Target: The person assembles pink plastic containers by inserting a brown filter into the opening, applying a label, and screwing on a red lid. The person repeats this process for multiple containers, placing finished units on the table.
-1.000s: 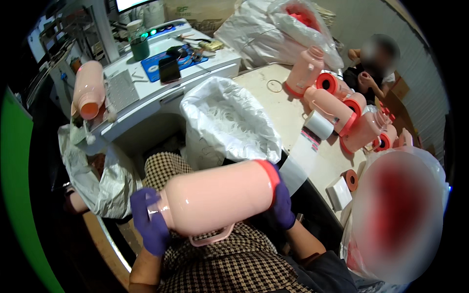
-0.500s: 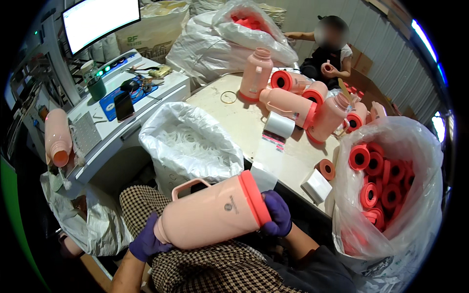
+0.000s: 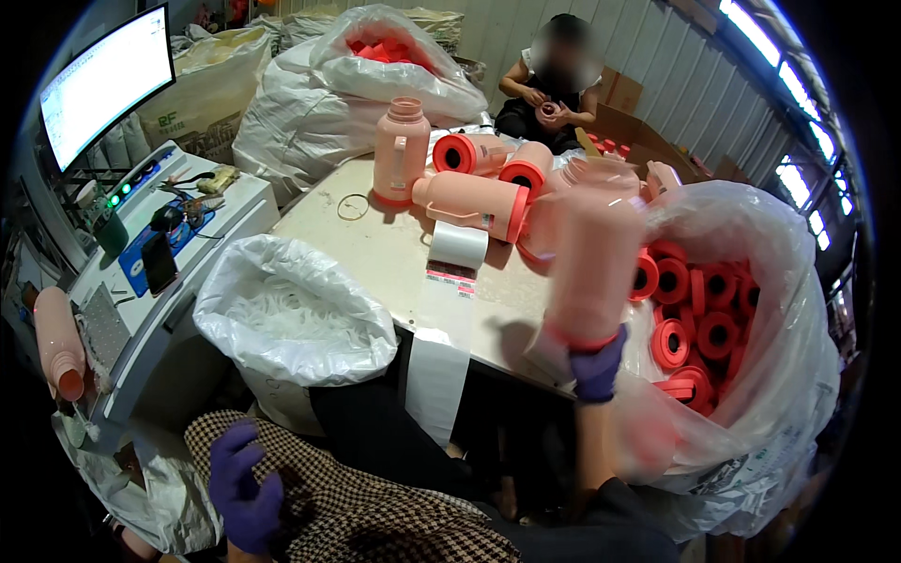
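Observation:
My right hand (image 3: 598, 368), in a purple glove, grips a pink vacuum flask (image 3: 593, 263) from below at its red base. The flask is upright and smeared by motion, over the right part of the table (image 3: 314, 202). Behind it, another pink flask is partly hidden. My left hand (image 3: 244, 488), also gloved in purple, is open and holds nothing, its fingers apart above the checked cloth (image 3: 366, 497) on my lap. Farther back on the table are a standing flask (image 3: 402, 159), a lying flask (image 3: 469, 202) and several more with red bases.
A clear bag (image 3: 788, 235) of red ring-shaped parts stands at the right. White translucent rings fill a white sack (image 3: 225, 300) before the table. A label roll (image 3: 458, 246) trails its strip over the table edge. Left is a desk with a monitor (image 3: 108, 84); a co-worker (image 3: 554, 94) sits behind.
The flask has gone from lying across my lap to upright over the table at the right. My left hand has let go of it. The view has swung to the right.

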Motion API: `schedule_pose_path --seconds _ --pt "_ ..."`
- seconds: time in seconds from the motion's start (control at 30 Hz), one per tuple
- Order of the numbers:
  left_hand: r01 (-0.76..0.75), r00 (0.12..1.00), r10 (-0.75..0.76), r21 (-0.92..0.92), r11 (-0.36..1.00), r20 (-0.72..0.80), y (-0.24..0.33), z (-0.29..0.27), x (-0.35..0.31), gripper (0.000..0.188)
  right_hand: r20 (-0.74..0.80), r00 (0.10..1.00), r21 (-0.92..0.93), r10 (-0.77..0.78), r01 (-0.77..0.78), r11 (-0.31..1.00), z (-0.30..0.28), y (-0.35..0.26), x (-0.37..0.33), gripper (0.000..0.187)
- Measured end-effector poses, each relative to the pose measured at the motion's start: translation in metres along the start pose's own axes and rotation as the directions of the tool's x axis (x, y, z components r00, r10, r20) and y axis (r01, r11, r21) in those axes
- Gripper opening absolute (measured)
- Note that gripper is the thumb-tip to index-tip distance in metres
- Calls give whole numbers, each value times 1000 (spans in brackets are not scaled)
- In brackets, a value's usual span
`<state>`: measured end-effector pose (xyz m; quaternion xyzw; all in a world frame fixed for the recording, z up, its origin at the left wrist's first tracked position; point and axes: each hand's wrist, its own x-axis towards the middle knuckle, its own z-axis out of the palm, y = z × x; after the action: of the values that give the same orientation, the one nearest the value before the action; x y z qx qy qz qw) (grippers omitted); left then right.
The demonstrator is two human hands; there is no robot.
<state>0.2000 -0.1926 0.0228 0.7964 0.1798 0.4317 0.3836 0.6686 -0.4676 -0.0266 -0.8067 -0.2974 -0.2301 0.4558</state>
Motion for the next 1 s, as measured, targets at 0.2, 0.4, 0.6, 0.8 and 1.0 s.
schedule_pose_path --seconds 0.2,0.4,0.6,0.8,1.0 --pt "-47 985 23 143 989 170 -23 4 -17 24 -293 956 -219 -15 -52 974 9 164 150 44" --pt "379 915 -361 80 922 -181 -7 -77 -102 24 -79 992 -142 -95 83 986 133 110 204 33" --pt "598 350 -454 -178 782 -820 -85 -194 -266 19 -72 959 275 -274 284 919 159 -98 103 24" --pt "904 392 -108 360 231 -914 -221 -361 -418 21 345 796 626 -498 200 754 174 -200 -39 18" --pt "609 443 -567 697 -378 -695 -328 -417 -398 48 613 237 649 -753 392 652 171 -252 -84 39"
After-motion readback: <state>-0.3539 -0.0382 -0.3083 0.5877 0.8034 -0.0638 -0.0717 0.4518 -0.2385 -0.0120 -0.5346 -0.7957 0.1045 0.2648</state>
